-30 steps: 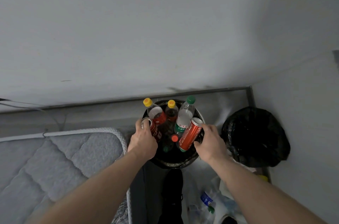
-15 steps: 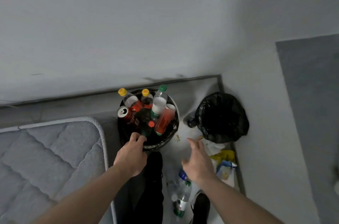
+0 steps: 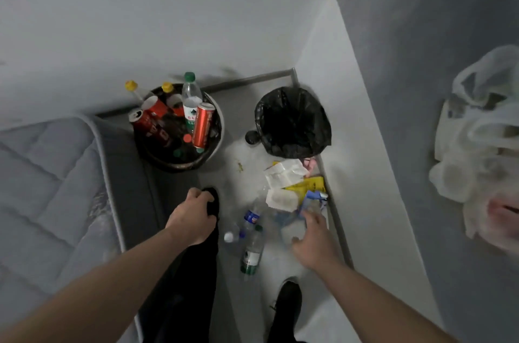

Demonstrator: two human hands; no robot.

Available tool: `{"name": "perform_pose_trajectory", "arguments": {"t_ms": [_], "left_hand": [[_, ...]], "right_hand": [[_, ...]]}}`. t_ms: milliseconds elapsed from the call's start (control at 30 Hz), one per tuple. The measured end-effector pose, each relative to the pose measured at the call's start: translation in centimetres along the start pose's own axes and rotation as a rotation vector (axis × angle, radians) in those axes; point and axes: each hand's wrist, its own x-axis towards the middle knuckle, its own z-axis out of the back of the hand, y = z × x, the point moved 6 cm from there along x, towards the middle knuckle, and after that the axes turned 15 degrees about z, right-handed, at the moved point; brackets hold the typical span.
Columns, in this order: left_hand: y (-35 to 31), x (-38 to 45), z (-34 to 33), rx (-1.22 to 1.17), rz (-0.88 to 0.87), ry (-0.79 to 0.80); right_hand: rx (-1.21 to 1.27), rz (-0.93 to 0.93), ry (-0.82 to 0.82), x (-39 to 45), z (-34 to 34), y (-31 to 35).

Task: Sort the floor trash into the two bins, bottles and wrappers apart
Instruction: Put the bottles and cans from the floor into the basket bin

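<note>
A round bin [image 3: 216, 121] against the wall holds several bottles and red cans, among them a tall red can [image 3: 202, 124] leaning on its right rim. To its right stands a second bin lined with a black bag [image 3: 292, 123]. On the floor lie a green-capped bottle [image 3: 252, 253], a blue-labelled bottle [image 3: 250, 219], white wrappers [image 3: 283, 175] and a yellow wrapper [image 3: 309, 184]. My right hand [image 3: 313, 241] reaches down with spread fingers over a clear wrapper, holding nothing. My left hand [image 3: 193, 219] hangs loosely curled and empty.
A grey quilted mattress [image 3: 47, 191] fills the left side. A grey wall panel with a hanging white plastic bag [image 3: 477, 146] bounds the right. A small dark round object [image 3: 252, 137] lies between the bins. My black shoes [image 3: 288, 303] stand on the floor strip.
Both hands left the cans in the round bin and drew back. My view swung down and right, and my right hand dropped toward the wrappers on the floor.
</note>
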Motion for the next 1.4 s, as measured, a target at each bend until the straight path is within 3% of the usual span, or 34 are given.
{"name": "perform_pose_trajectory", "arguments": {"t_ms": [133, 300, 467, 833, 1100, 1267, 1400], "left_hand": [[-0.5, -5.4, -5.8, -0.060, 0.070, -0.014], [-0.1, -11.4, -12.9, -0.023, 0.122, 0.039], [-0.1, -12.2, -16.1, 0.034, 0.131, 0.010], [2.6, -0.5, -22.6, 0.000, 0.004, -0.157], [5.5, 6.4, -29.3, -0.003, -0.130, -0.308], [7.9, 7.5, -30.8, -0.125, -0.243, -0.423], [8.7, 6.5, -31.1, -0.168, -0.282, -0.420]], "right_hand": [[0.098, -0.007, -0.012, -5.5, -2.4, -6.1], [0.055, -0.060, 0.087, -12.2, -4.4, -12.0], [0.023, -0.079, 0.133, -14.2, -7.4, -15.0], [0.112, -0.010, 0.125, -3.2, -22.5, -14.8], [0.284, -0.008, -0.025, 9.8, -35.0, -13.9], [0.323, -0.049, -0.101, 13.2, -39.7, -15.1], [0.341, -0.062, -0.091, 11.5, -40.1, -16.3]]}}
